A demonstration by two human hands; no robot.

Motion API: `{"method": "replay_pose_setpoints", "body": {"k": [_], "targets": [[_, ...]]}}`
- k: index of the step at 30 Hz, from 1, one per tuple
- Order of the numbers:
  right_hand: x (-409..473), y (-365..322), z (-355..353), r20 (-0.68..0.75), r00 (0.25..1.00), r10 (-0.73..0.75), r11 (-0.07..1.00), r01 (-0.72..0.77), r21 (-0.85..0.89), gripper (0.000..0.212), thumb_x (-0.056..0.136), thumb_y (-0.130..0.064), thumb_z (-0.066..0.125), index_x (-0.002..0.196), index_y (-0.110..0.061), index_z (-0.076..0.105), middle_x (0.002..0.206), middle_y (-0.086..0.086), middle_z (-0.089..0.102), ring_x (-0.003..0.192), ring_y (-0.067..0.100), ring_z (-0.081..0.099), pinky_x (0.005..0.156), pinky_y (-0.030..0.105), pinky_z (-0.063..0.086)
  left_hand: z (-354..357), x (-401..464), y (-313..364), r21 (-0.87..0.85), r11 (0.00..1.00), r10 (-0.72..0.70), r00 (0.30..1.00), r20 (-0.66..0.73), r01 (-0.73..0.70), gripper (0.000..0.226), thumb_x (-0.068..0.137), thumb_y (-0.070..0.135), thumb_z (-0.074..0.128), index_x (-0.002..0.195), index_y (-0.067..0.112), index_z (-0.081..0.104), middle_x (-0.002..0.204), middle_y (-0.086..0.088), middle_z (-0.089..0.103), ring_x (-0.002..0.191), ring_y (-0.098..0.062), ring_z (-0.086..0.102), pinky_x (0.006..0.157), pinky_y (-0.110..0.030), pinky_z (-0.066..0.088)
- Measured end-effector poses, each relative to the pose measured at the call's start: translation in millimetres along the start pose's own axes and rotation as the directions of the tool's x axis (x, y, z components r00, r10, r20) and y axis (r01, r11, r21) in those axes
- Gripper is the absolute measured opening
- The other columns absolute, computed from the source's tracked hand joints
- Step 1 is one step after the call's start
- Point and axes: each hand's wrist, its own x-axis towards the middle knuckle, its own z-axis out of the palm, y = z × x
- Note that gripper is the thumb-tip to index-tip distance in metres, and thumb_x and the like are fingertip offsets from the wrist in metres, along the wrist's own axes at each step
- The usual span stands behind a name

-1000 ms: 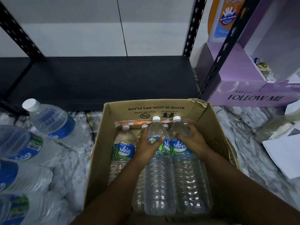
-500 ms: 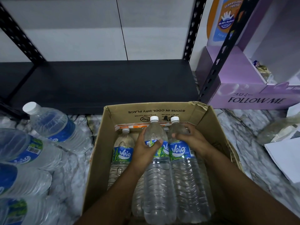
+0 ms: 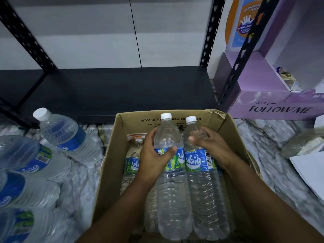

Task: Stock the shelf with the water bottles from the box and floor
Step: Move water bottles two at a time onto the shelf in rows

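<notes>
Left hand [image 3: 155, 155] grips one bottle [image 3: 172, 181], right hand [image 3: 208, 148] grips its right neighbour [image 3: 205, 186], both over the box [image 3: 108, 172]; shelf [image 3: 114, 90] beyond.

Both bare forearms reach forward and down from the bottom edge, converging toward the middle. The left hand [image 3: 154, 153] curls around a bottle's shoulder [image 3: 167, 137], thumb across the front, fingers wrapped round the far side. The right hand [image 3: 209, 146] grips the neighbouring bottle [image 3: 198, 158] from its right, thumb tip forward, wrist bent inward.
</notes>
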Motion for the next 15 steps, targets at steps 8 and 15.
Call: {"method": "replay_pose_setpoints", "body": {"k": [8, 15], "targets": [[-7.7, -12.7, 5.1, 0.044, 0.992, -0.115, 0.991, 0.111, 0.079, 0.054, 0.064, -0.034, 0.078, 0.114, -0.030, 0.057, 0.105, -0.007, 0.071, 0.095, 0.008, 0.069, 0.082, 0.029, 0.052, -4.7, 6.1, 5.2, -0.073, 0.997, 0.010, 1.000, -0.028, -0.012, 0.076, 0.064, 0.055, 0.073, 0.133, 0.035, 0.046, 0.127, 0.013, 0.058, 0.117, -0.008, 0.058, 0.100, -0.043, 0.049], [-8.6, -11.6, 7.0, 0.003, 0.990, -0.144, 0.988, 0.144, 0.061, 0.048, 0.072, -0.019, 0.078, 0.115, -0.023, 0.057, 0.104, -0.003, 0.072, 0.096, 0.012, 0.069, 0.085, 0.032, 0.054, -3.2, 13.2, 1.9, -0.085, 0.995, -0.042, 0.998, 0.039, 0.045, 0.063, 0.066, 0.059, 0.073, 0.123, 0.046, 0.051, 0.128, 0.006, 0.059, 0.118, -0.016, 0.059, 0.099, -0.049, 0.049]]}}
